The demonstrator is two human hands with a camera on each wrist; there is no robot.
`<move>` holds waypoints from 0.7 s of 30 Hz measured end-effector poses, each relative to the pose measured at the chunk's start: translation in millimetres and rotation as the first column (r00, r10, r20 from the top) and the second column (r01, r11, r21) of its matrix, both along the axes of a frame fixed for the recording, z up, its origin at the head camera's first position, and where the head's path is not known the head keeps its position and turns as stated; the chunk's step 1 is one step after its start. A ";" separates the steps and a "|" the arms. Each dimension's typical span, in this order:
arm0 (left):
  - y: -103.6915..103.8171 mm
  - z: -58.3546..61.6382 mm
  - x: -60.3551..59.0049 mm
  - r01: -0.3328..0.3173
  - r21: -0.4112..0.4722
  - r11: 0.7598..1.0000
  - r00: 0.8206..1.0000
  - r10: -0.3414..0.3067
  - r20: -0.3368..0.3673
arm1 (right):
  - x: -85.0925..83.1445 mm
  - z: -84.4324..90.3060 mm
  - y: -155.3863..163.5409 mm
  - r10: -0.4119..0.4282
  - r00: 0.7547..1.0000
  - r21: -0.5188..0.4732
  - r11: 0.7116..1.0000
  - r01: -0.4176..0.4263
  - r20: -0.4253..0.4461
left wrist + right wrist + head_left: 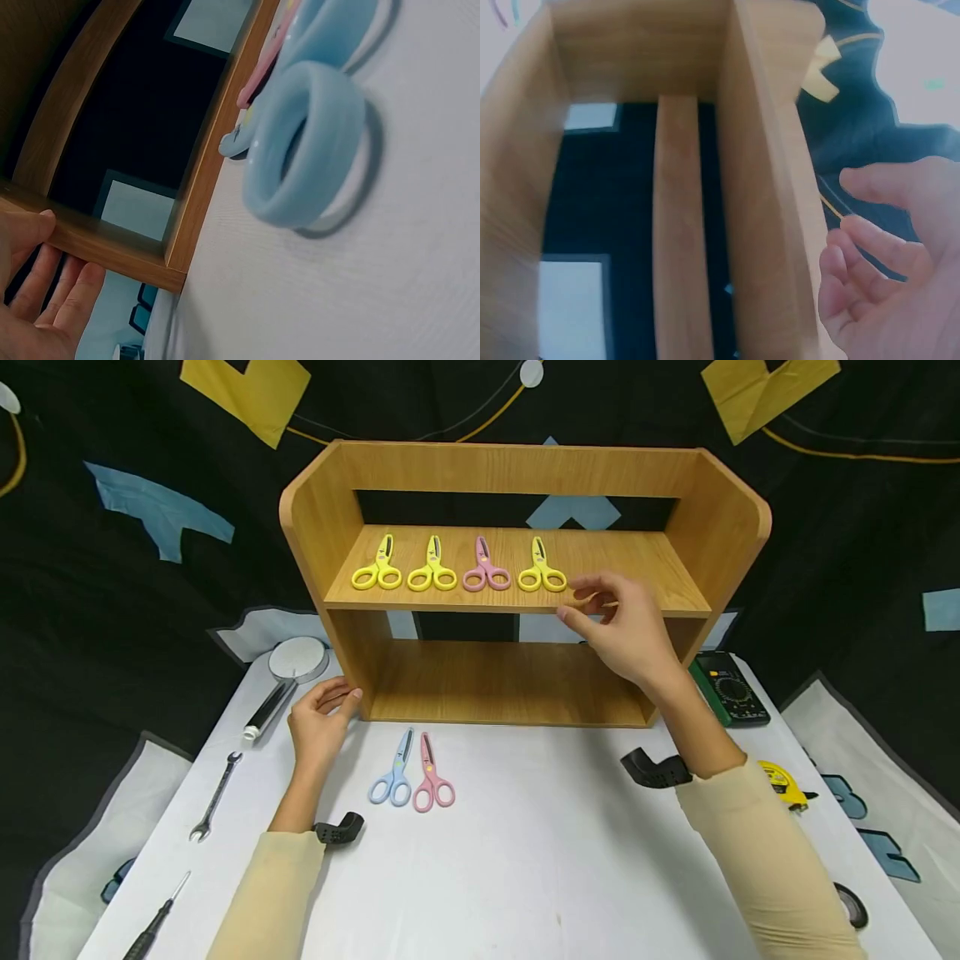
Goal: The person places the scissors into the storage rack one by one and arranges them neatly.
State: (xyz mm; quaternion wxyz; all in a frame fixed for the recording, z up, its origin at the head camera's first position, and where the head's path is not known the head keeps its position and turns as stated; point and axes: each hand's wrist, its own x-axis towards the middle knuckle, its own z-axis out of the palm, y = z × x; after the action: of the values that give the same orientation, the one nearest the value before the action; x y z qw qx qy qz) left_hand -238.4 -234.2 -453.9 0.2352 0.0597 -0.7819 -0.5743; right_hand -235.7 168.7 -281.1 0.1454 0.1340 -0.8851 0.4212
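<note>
A wooden two-level shelf (517,468) stands on the white table (540,860). On its upper board lie three yellow scissors (378,570) and one pink pair (485,570) in a row. On the table in front lie blue scissors (395,772) and pink scissors (431,779). My left hand (341,697) touches the shelf's lower left corner with relaxed fingers (45,277); the blue scissors' handle ring (300,150) looms close. My right hand (585,602) hovers at the upper board's front edge, just right of the last yellow pair, loosely curled and holding nothing (885,277).
Left of the shelf lie a round silver-headed tool with a black handle (288,672), a wrench (213,797) and a screwdriver (153,927). To the right are a multimeter (731,689), a yellow tape measure (783,781) and a tape roll (851,906).
</note>
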 end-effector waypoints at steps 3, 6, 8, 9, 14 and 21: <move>1.7 5.8 3.8 0.014 0.016 1.000 0.999 -0.014 0.029 | 16.6 -18.0 1.2 0.047 0.999 0.006 0.999 -0.047 0.005; -4.0 1.5 -0.6 0.026 0.041 0.999 0.998 -0.028 0.063 | 30.5 -39.7 -4.9 0.118 0.992 0.013 0.993 -0.119 0.049; -9.4 -2.8 -6.2 0.033 0.055 0.998 0.996 -0.037 0.075 | 37.5 -55.6 -13.2 0.166 0.983 0.008 0.986 -0.167 0.085; -12.0 -4.4 -9.0 0.036 0.063 0.997 0.996 -0.041 0.078 | 40.8 -63.7 -18.4 0.183 0.978 0.007 0.983 -0.184 0.103; -15.3 -0.5 -12.4 0.076 0.092 0.993 0.994 -0.083 0.075 | 52.7 -108.1 -45.5 0.231 0.954 -0.019 0.973 -0.232 0.192; -5.5 14.0 -2.7 0.095 0.121 0.988 0.992 -0.104 0.072 | 59.6 -159.9 -79.6 0.271 0.915 -0.059 0.962 -0.265 0.298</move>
State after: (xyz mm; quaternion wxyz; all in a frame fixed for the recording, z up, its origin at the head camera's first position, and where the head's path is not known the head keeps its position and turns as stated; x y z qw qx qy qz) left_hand -241.1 -239.7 -439.9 0.1718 0.0567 -0.7574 -0.6274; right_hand -176.1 89.0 -441.0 -0.0499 0.1865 -0.8664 0.4605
